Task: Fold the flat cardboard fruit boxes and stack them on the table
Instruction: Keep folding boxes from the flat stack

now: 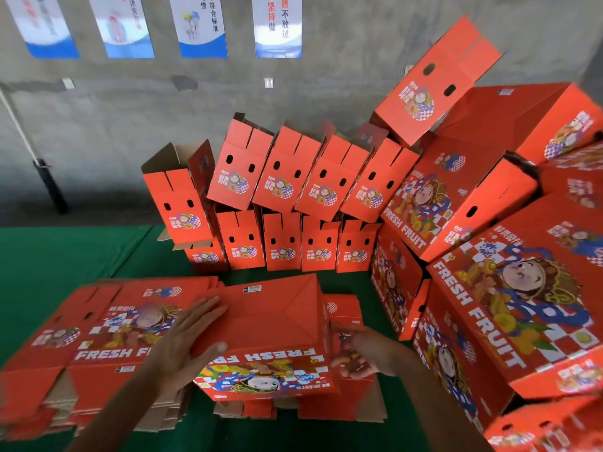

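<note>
An erected red fruit box [270, 324] stands upside down in front of me on the green table [58, 252], its folded bottom facing up. My left hand [182, 334] lies flat against the box's left side and top edge, fingers straight. My right hand [362, 353] touches the box's right side with relaxed fingers. A stack of flat red boxes [91, 337] lies to the left, partly under the box.
Folded boxes stand in two rows [293, 216] at the back by the grey wall. A tall, leaning stack of folded boxes [496, 272] fills the right side. Posters [202, 24] hang on the wall above.
</note>
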Demonstrator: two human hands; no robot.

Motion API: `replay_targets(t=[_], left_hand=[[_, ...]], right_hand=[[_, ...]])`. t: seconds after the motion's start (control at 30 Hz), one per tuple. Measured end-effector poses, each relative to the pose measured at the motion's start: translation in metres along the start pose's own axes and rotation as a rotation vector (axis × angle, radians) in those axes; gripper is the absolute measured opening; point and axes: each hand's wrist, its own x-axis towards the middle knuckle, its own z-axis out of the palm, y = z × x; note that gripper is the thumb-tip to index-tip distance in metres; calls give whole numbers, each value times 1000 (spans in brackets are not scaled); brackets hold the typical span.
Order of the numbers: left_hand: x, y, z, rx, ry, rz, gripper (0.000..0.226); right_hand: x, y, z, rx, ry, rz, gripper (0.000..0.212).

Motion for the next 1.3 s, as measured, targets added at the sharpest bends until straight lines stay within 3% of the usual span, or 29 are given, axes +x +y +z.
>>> replay_targets(t=[0.13,0.33,0.43,0.57,0.63,0.73,0.87,1.1,1.2,1.3], left_hand=[[-13,3,1,-2,16,31,69],[-13,13,-4,-27,98,59,57],[5,24,-22,-36,219,81,57],[58,63,-53,-209,384,114,58],[90,93,-62,-464,463,158,62],[142,138,-74,-848,502,186,69],[221,179,-98,-991,600,213,67],[368,215,-113,-1153,637,259,80],[423,219,-100,-1276,547,201,87],[464,211,-80,-1349,401,89,83]], right_hand=[[-4,-2,8,-72,-165,116,25],[-18,-1,0,116,-174,124,37],[-38,-31,-9,225,-222,-6,57],[-78,-109,-19,194,-130,-336,69],[-93,-158,-18,50,-19,-511,66],[-107,-230,-22,-266,315,-760,65],[-118,-304,-53,-482,630,-994,67],[-114,-394,-121,-849,989,-1007,65],[-97,-422,-144,-1014,1171,-967,66],[-71,-434,-170,-1140,1202,-877,68]])
